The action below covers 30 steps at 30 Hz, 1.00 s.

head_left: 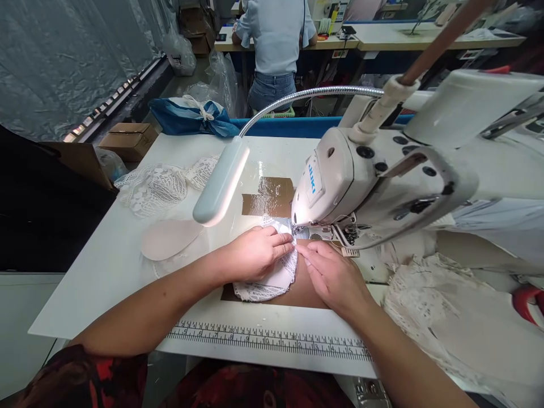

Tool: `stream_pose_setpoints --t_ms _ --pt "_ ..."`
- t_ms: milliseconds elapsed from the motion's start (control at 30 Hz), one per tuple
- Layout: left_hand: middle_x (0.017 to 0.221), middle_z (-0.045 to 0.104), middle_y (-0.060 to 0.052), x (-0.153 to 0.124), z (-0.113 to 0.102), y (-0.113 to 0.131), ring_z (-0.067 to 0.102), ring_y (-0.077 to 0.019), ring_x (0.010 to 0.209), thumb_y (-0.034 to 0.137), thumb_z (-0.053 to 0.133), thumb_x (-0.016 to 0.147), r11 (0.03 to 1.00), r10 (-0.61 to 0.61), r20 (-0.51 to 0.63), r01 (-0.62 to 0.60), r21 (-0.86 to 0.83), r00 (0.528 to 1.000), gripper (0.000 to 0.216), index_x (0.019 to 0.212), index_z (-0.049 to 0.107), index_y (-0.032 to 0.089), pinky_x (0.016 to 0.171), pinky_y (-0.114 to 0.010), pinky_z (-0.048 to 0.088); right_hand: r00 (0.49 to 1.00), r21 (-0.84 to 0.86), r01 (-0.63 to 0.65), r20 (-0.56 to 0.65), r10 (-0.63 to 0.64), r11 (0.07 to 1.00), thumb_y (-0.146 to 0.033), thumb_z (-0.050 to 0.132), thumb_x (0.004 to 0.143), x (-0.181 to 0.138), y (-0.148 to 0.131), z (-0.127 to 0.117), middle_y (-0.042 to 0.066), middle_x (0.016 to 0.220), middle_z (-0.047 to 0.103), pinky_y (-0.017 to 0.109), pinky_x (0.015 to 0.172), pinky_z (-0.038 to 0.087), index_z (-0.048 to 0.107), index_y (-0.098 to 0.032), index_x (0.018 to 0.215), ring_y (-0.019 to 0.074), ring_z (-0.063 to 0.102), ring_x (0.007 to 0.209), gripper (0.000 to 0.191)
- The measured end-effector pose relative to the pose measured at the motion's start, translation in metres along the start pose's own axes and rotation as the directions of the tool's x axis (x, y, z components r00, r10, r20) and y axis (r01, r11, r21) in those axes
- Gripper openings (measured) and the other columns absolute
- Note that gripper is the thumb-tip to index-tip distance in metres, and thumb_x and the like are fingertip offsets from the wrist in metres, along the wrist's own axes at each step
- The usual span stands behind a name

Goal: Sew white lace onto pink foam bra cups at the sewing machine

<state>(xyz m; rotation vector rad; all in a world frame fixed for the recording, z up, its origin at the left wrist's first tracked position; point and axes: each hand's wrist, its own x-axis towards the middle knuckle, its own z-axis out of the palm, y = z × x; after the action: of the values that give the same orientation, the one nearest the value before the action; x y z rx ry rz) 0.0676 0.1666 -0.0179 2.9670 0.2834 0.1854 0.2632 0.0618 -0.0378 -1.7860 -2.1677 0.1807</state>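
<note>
Patterned sleeve (85,374) is seen nearest. At the sewing machine (327,175), a white lace piece (278,276) is flattened by the left hand's (257,255) extended fingers, its edge touched by the right hand's (334,275) fingertips; whether it is pinched cannot be told. Sewing is judged unfinished; the stage of the lace cloth (155,187) leftward is unclear.

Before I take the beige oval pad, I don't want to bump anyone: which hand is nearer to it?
Left. The left hand, on the white lace piece, is right of the beige oval pad; the right hand is farther right, by the lace piece's edge.
</note>
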Motion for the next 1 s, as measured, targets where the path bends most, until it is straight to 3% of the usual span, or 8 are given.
stream_pose_setpoints --t_ms 233,367,700,1000 --pt "0.133 0.053 -0.015 0.000 0.003 -0.001 0.054 -0.0247 0.091 0.017 0.049 0.086 0.999 0.004 0.024 -0.005 0.046 1.000 0.046 0.131 0.052 0.007 0.079 -0.038 0.048 0.999 -0.124 0.029 0.038 -0.025 0.992 -0.010 0.040 0.085 0.003 -0.004 -0.001 0.007 0.093 0.070 0.031 0.067 0.047 0.067 -0.015 0.116 0.0209 0.061 0.082 0.041" --pt "0.135 0.052 -0.015 0.000 0.003 -0.004 0.053 -0.0261 0.095 0.018 0.048 0.087 0.998 -0.002 0.035 -0.001 0.060 0.999 0.047 0.132 0.051 0.006 0.080 -0.038 0.046 1.000 -0.170 0.020 0.024 -0.016 0.985 -0.010 0.040 0.085 0.004 -0.006 0.001 0.007 0.100 0.070 0.030 0.065 0.044 0.064 -0.016 0.119 0.0199 0.059 0.082 0.043" --pt "0.137 0.051 -0.014 0.001 0.002 -0.010 0.049 -0.0280 0.107 0.013 0.045 0.088 0.999 0.024 0.045 -0.026 0.047 0.999 0.045 0.132 0.050 0.008 0.088 -0.041 0.044 0.999 -0.188 0.030 -0.023 -0.035 0.982 -0.008 0.040 0.085 0.005 -0.006 0.003 0.006 0.097 0.070 0.029 0.065 0.042 0.064 -0.016 0.119 0.0193 0.058 0.082 0.043" --pt "0.132 0.055 -0.014 0.001 0.010 -0.013 0.051 -0.0261 0.109 0.013 0.044 0.091 0.999 0.041 -0.033 -0.041 0.014 0.999 0.039 0.129 0.052 0.008 0.089 -0.041 0.046 0.999 -0.160 0.046 -0.015 -0.049 0.986 -0.008 0.042 0.084 0.005 -0.005 0.003 0.007 0.095 0.069 0.029 0.066 0.043 0.065 -0.016 0.117 0.0185 0.059 0.081 0.041"
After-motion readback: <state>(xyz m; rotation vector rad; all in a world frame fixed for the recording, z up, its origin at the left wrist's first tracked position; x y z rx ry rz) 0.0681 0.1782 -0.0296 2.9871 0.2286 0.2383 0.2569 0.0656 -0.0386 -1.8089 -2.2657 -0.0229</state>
